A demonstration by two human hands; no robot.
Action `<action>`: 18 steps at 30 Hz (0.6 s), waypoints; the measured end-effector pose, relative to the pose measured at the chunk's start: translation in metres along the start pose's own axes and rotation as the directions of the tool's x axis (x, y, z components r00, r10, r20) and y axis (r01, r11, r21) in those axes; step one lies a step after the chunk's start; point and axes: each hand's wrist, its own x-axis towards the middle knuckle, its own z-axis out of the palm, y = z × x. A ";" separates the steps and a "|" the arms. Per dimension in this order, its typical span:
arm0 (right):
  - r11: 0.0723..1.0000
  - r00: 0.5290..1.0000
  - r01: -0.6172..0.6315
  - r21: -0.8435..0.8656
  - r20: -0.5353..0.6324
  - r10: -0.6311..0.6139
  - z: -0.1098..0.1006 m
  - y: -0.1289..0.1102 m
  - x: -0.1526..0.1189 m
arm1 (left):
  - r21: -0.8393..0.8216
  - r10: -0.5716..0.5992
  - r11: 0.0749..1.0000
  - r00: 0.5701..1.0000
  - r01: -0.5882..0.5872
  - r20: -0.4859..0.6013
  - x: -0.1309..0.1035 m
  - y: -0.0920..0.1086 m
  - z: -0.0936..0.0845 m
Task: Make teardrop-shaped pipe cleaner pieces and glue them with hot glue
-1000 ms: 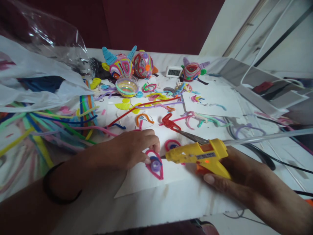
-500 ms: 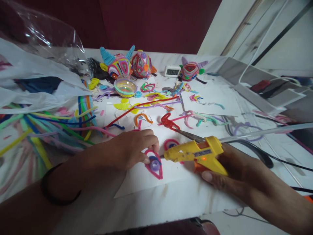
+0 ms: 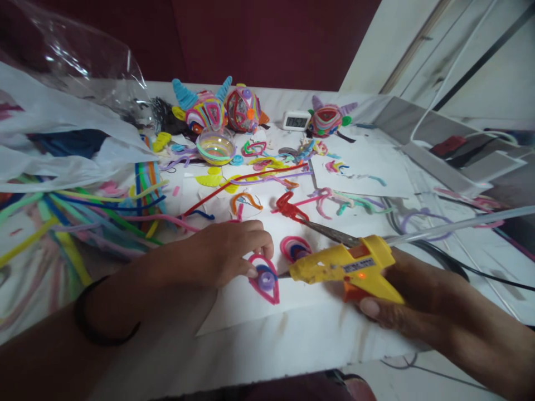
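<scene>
My right hand (image 3: 422, 301) is wrapped round a yellow hot glue gun (image 3: 346, 267) with a lit orange light and a clear glue stick (image 3: 463, 225) in its back. Its nozzle points left at a teardrop-shaped pipe-cleaner piece (image 3: 273, 295), pink outside with blue and purple inside, lying on white paper (image 3: 234, 312). The thumb and bent fingers of my left hand (image 3: 225, 250) hold that piece at its left edge. A second pink, blue and purple piece (image 3: 288, 245) lies just behind the gun, partly hidden by it. Red-handled scissors (image 3: 326, 231) lie beyond.
Loose pipe cleaners (image 3: 71, 223) pile up at the left beside a plastic bag (image 3: 75, 156). Decorated balls (image 3: 207, 114), a clear bowl (image 3: 216, 147) and a small digital clock (image 3: 296, 121) stand at the back. A grey tray (image 3: 455, 150) and black cables (image 3: 443, 259) are at the right.
The glue gun in my right hand has moved a little right and down, its nozzle drawing back from the teardrop piece. More of the second piece shows. My left hand has stayed nearly still.
</scene>
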 end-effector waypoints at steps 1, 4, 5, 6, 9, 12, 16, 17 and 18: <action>1.000 1.000 0.004 0.001 -0.019 -0.004 -0.001 0.001 0.000 | -0.002 -0.004 1.000 1.000 0.004 0.002 0.000 0.000 0.000; 0.997 0.995 0.070 -0.010 -0.068 -0.071 -0.002 0.002 0.001 | -0.012 -0.006 1.000 1.000 0.006 0.004 -0.001 0.001 0.000; 0.996 0.993 0.089 -0.018 -0.082 -0.090 -0.002 0.001 0.001 | -0.012 -0.001 1.000 1.000 0.001 0.006 -0.002 0.001 0.000; 0.995 0.991 0.093 -0.029 -0.091 -0.095 -0.003 0.001 0.001 | -0.009 0.005 1.000 1.000 -0.004 0.010 -0.002 0.001 -0.001; 0.994 0.990 0.066 -0.083 -0.118 -0.075 -0.007 0.003 -0.002 | -0.011 0.023 1.000 1.000 -0.023 0.014 -0.002 -0.001 -0.002; 0.988 0.992 0.005 -0.152 -0.127 -0.025 -0.019 0.011 -0.006 | -0.040 0.062 0.997 0.998 -0.062 -0.001 -0.003 -0.003 -0.002; 0.986 0.979 -0.068 -0.154 -0.201 0.036 -0.034 0.019 -0.009 | -0.071 0.082 0.994 0.996 -0.084 -0.020 -0.006 -0.004 -0.001; 0.988 0.961 -0.085 -0.127 -0.271 0.048 -0.036 0.018 -0.009 | -0.077 0.085 0.993 0.996 -0.087 -0.029 -0.006 -0.004 -0.001; 0.989 0.935 -0.104 -0.102 -0.348 0.063 -0.037 0.016 -0.010 | -0.080 0.084 0.993 0.996 -0.087 -0.039 -0.006 -0.004 -0.001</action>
